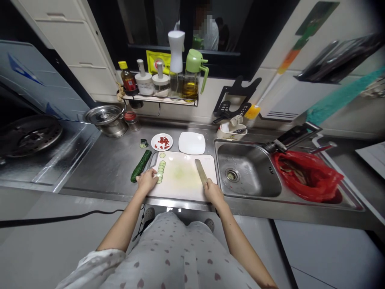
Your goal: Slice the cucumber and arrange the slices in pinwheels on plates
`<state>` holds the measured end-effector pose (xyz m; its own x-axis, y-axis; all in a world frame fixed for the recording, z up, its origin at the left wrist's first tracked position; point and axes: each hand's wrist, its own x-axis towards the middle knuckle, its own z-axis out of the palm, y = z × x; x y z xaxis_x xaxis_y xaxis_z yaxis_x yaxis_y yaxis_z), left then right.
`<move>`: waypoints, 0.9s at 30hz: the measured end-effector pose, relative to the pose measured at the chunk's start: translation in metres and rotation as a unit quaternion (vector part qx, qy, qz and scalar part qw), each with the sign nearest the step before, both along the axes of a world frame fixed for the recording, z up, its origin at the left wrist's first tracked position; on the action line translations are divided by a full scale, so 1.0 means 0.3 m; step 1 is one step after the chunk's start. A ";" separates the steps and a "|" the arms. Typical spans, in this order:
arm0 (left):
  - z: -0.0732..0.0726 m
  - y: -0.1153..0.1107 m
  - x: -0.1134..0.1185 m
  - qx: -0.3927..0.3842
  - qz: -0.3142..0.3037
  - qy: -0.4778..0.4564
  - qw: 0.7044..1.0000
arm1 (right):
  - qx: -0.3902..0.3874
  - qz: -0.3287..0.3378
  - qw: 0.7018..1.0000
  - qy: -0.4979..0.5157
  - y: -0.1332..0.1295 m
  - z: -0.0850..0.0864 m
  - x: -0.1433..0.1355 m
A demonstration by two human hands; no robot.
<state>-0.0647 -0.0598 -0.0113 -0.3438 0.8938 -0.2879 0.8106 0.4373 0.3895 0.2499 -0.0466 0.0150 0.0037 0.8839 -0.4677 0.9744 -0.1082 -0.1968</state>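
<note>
One board (180, 188) splits our work: our right hand (214, 192) clasps the knife (200, 170) aside, likely for safety; our left hand (146, 181) meets the cucumber slices (161, 167), whether pinching we cannot tell.

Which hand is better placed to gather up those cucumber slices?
Probably the left hand: it is at the cucumber slices, while the right hand is farther away and holds the knife.

Over the cutting board (180, 190), a wide gap is left between the cucumber slices (161, 166) and the knife (201, 171). The left side is partly blocked by the whole cucumber (140, 166) and the left hand (147, 180); the far side is bordered by the round plate (154, 143) and square plate (191, 143), with reach behind limited by the shelf (180, 101).
</note>
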 end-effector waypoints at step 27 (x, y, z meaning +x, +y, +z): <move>-0.003 0.359 0.053 0.039 0.039 0.010 0.998 | -0.020 0.009 1.000 -0.008 0.012 0.005 -0.003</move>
<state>-0.0489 0.0479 -0.0122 -0.4184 0.8836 -0.2100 0.7833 0.4681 0.4090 0.2491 -0.0431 0.0164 -0.0037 0.8644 -0.5028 0.9792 -0.0988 -0.1771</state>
